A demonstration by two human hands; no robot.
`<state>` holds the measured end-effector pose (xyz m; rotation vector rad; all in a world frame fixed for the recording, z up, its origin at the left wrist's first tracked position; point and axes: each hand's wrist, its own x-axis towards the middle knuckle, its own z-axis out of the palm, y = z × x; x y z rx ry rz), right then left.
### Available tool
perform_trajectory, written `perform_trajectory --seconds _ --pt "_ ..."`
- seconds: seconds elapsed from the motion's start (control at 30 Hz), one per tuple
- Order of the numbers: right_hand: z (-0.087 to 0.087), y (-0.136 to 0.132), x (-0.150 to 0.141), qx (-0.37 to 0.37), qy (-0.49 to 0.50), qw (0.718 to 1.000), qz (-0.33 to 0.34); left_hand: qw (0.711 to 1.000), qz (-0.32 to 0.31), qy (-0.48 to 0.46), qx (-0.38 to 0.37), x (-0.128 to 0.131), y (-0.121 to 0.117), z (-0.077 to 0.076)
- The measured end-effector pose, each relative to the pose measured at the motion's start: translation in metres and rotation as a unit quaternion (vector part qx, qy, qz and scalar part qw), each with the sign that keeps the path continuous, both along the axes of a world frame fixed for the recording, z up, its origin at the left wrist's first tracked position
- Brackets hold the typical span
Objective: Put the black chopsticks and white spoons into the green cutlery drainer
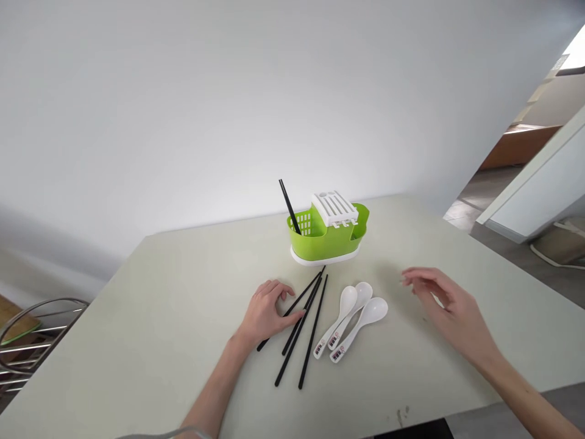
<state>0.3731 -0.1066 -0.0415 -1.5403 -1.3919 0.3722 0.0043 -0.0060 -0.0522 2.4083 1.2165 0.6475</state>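
My left hand (267, 311) is over several black chopsticks (313, 332) that lie loosely fanned on the table. Its thumb stretches across the chopsticks, apart from the bent fingers, and nothing is gripped. Three white spoons (365, 314) with printed handle ends lie to the right of the chopsticks, bowls pointing away from me. My right hand (450, 311) hovers beyond the spoons on the right, fingers loosely bent and holding nothing visible. Behind them stands a green utensil holder (324, 247) with a white slotted top (336, 207). Black chopsticks (289, 207) lean upright in its left compartment.
The pale table (183, 292) meets a white wall (228, 110) at the back. A metal-framed chair or rack (41, 335) stands at the lower left. Dark marks (402, 416) show near the front edge, beside a black object (415, 430). A doorway opens on the right.
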Motion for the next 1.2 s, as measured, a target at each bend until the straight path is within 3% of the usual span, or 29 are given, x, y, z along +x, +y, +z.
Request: perform_trajectory --seconds 0.13,0.3,0.53,1.2 --pt "-0.027 -0.017 0.010 -0.067 0.054 0.996 -0.030 1.000 -0.005 0.002 -0.010 0.000 0.000 0.005" --pt "-0.036 -0.024 0.006 -0.132 0.118 0.983 -0.058 0.999 -0.022 0.001 -0.028 -0.003 0.001 0.012" --pt "-0.051 -0.024 0.004 -0.144 0.146 0.977 -0.059 0.999 -0.033 0.011 -0.038 -0.010 0.003 0.012" --pt "-0.062 -0.025 0.006 -0.161 0.084 0.982 -0.045 0.999 0.017 0.024 -0.018 -0.002 0.001 0.010"
